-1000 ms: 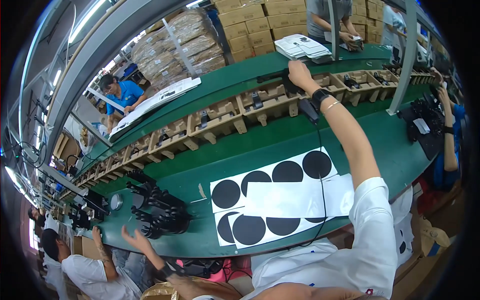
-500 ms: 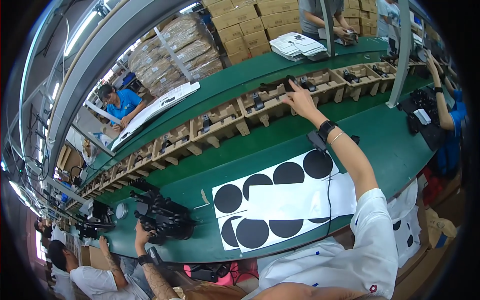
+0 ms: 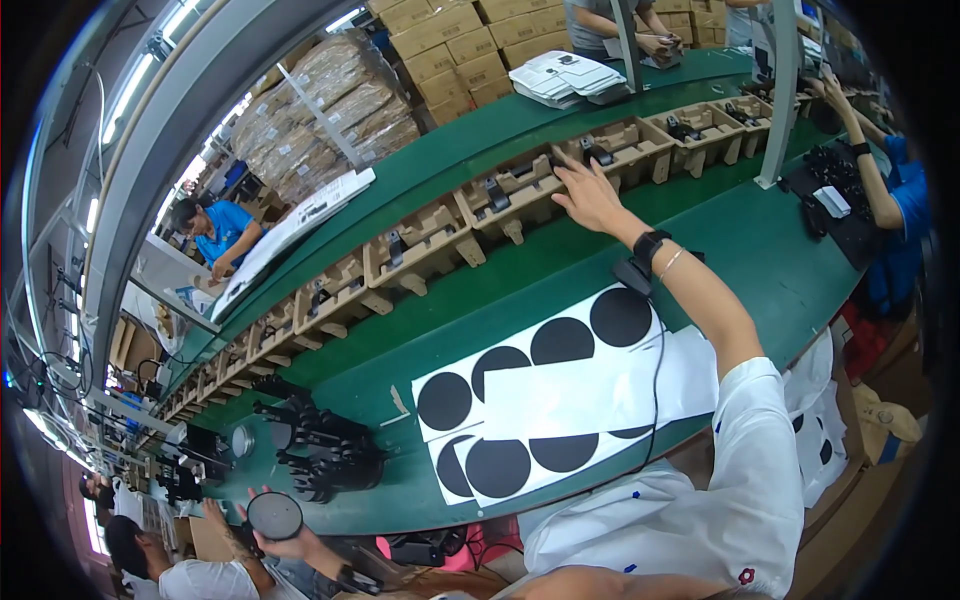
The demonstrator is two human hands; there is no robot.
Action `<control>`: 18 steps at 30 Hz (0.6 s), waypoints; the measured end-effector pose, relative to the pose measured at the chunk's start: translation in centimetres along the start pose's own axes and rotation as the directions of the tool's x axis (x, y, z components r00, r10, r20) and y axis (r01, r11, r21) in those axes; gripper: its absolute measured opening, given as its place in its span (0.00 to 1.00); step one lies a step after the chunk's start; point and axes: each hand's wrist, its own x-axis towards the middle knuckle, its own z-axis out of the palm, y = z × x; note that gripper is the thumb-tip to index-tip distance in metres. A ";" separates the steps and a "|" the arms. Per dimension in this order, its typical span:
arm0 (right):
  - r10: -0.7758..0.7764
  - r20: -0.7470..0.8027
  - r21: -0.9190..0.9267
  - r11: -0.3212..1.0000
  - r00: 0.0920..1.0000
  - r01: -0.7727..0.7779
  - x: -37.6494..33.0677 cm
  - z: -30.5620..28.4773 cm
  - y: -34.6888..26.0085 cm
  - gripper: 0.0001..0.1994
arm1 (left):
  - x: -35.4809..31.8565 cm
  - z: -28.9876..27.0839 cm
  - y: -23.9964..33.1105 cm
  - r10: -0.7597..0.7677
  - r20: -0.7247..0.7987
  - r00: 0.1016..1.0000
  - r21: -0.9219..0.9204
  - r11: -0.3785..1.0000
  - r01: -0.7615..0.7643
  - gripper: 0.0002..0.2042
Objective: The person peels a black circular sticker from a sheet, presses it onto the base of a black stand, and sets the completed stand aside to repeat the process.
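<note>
My right hand (image 3: 590, 195) is stretched far forward, fingers spread, resting on a cardboard tray (image 3: 520, 200) that holds a small black part (image 3: 495, 192). It grips nothing. A black band (image 3: 650, 245) is on that wrist, and a thin cable (image 3: 660, 370) runs back from it. My left hand (image 3: 285, 540) is low at the left, closed on a round black disc (image 3: 274, 516), just in front of a heap of black parts (image 3: 320, 450). White sheets with large black circles (image 3: 540, 385) lie on the green bench (image 3: 760, 270) between my arms.
A row of cardboard trays (image 3: 410, 245) runs along the green conveyor (image 3: 450, 165). Other people work at the far side (image 3: 215, 235), at the right (image 3: 890, 210) and at the lower left (image 3: 130, 560). Stacked boxes (image 3: 450, 40) stand behind. A metal post (image 3: 780, 90) rises at the right.
My right hand has come down and left along the tray row. My left hand has drawn back from the heap of black parts and now holds a round black disc.
</note>
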 end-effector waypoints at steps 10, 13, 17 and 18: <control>-0.085 0.707 -0.047 0.985 0.702 0.167 -23.9 -13.5 -15.6 0.36 | -16.3 13.9 -4.3 -0.370 0.122 0.921 -0.218 0.895 0.389 0.32; -0.207 0.543 -0.082 0.952 0.814 0.296 -29.9 -11.3 -12.2 0.30 | -17.7 16.4 -6.3 -0.474 0.129 0.871 -0.256 0.833 0.491 0.33; 0.135 -0.136 0.016 0.991 0.981 -0.134 -39.2 -9.0 -3.9 0.27 | -18.6 17.3 -7.8 -0.527 0.237 0.816 -0.272 0.771 0.576 0.33; 0.292 -0.349 -0.080 0.937 0.890 -0.339 -41.8 -7.5 -1.3 0.27 | -18.8 17.5 -8.2 -0.520 0.294 0.802 -0.272 0.759 0.592 0.33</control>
